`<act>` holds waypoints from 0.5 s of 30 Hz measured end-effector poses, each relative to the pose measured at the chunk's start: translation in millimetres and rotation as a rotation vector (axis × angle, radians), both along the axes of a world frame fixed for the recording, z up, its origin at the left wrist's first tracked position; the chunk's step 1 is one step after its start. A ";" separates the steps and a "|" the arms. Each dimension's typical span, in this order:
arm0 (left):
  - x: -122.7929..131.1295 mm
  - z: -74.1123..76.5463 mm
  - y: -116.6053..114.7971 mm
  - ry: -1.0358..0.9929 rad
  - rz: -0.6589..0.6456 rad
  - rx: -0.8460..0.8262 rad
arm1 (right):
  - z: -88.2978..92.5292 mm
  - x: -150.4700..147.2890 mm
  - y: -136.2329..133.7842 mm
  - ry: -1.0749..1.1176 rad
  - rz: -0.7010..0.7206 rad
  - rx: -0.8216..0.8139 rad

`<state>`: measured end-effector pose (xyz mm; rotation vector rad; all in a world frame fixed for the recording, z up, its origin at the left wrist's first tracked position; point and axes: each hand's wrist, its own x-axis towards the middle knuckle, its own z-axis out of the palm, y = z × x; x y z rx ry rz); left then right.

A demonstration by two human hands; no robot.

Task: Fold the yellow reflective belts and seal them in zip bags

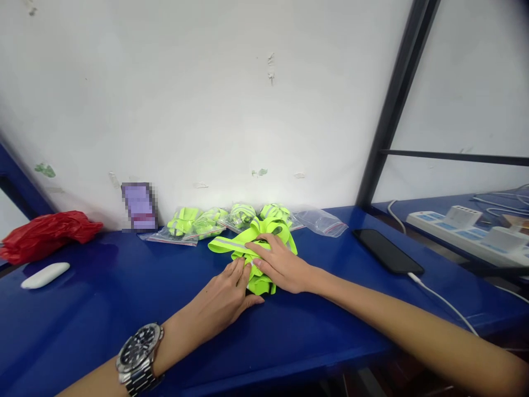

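Note:
A bunched yellow-green strap bundle with grey reflective stripes (261,284) lies on the blue table (165,286), near the middle of the head view. My left hand (227,292), with a metal watch on its wrist, presses on the bundle's left side, fingers together around its edge. From the right, my right hand (283,264) holds the top of the bundle, thumb and fingers bent onto the fabric. A loop of strap (223,244) sticks out to the left. Folds under both hands are partly hidden.
Several clear bags with yellow-green straps (182,221) line the wall, beside a flat clear bag (322,221). A propped phone (140,207), red plastic bag (49,234) and white object (45,275) are left. A cabled black phone (388,251) and power strip (463,237) are right.

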<state>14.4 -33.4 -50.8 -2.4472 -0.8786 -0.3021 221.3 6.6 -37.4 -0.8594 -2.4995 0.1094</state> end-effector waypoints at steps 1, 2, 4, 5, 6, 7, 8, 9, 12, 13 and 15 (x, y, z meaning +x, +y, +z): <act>2.0 4.7 0.4 0.049 0.000 -0.014 | -1.0 2.0 -0.2 -0.007 0.028 -0.007; 3.9 9.3 0.6 0.104 0.002 -0.029 | -2.4 4.0 -0.7 -0.018 0.055 -0.018; 5.8 17.3 1.1 0.216 0.008 -0.057 | -5.7 7.3 -2.7 -0.049 0.097 -0.033; 5.7 20.3 1.5 0.263 0.010 -0.069 | -7.3 8.3 -3.9 -0.066 0.108 -0.031; 4.9 22.7 2.0 0.296 0.011 -0.082 | -8.6 8.8 -5.3 -0.082 0.110 -0.022; 3.5 24.4 2.6 0.309 0.012 -0.098 | -9.4 8.8 -6.8 -0.097 0.105 -0.007; 1.9 25.7 3.2 0.307 0.013 -0.120 | -9.7 8.2 -8.4 -0.112 0.093 0.012; 0.4 26.8 3.7 0.293 0.016 -0.145 | -9.3 7.1 -10.1 -0.127 0.075 0.035; -1.4 29.6 4.3 0.236 0.037 -0.226 | -5.8 2.3 -16.2 -0.128 -0.012 0.157; -0.8 30.4 4.3 0.233 0.045 -0.243 | -4.6 0.7 -18.5 -0.117 -0.049 0.215; 1.4 32.0 3.9 0.256 0.063 -0.269 | -3.4 -2.0 -23.2 -0.108 -0.112 0.325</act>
